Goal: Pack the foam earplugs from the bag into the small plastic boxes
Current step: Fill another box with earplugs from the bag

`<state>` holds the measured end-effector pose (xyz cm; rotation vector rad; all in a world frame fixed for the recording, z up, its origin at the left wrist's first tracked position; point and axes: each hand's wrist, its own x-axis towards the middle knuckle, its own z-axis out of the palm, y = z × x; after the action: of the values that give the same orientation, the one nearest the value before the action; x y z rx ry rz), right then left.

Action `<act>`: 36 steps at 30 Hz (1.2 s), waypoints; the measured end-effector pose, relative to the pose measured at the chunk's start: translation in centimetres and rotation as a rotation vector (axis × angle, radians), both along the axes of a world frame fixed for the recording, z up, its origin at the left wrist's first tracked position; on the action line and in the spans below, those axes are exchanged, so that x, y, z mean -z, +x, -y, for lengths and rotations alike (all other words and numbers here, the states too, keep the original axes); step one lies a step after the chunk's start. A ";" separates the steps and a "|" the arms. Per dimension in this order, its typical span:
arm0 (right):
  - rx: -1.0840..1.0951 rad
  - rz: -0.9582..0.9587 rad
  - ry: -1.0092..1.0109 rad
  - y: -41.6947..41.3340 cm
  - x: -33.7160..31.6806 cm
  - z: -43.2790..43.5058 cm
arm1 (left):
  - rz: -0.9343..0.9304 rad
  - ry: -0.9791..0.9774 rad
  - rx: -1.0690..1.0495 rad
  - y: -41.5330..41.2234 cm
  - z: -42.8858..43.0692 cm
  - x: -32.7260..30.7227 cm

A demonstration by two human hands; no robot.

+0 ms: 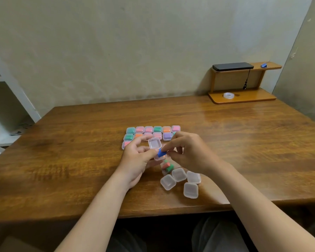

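I see the blue earplug (pixel 161 153) pinched between the thumb and fingertips of the right hand (pixel 191 151), so that grip is closed narrow on the plug. The plug lies sideways just over the base of the open box (pixel 155 143), below its raised clear lid. I can't tell whether it touches the base yet. The left hand (pixel 135 159) holds the open box from the left, fingers curled behind it and the thumb up against the plug's left end; that grip is taken up by the box.

Just nearer to me than the open box lies the bag (pixel 166 168), clear, with red and green earplugs showing through it. Nearer again and slightly right sit four empty boxes (pixel 179 174), lids shut, in a loose cluster, two of them touching. Just beyond the open box the filled boxes (pixel 153 131) stand in tidy rows, lids shut, showing green, pink, orange and purple; both hands cover part of the nearer rows.

All of this rests on the wooden counter (pixel 80 160). Far beyond the open box and to its right, against the wall, a small wooden stand (pixel 244 99) carries a roll of clear tape (pixel 228 95) on its base, and a black device (pixel 232 66) and a blue clip (pixel 264 65) on top.
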<state>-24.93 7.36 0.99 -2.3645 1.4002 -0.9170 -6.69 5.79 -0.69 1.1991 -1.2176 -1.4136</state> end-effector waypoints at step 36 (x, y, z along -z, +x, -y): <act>-0.027 -0.009 -0.045 -0.3 1.5 0.2 | -0.076 -0.051 0.142 1.1 -0.8 -0.4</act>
<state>-25.20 7.12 -0.50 -2.4175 1.3610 -0.9414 -5.60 6.54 -0.29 1.0315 -1.2995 -1.5089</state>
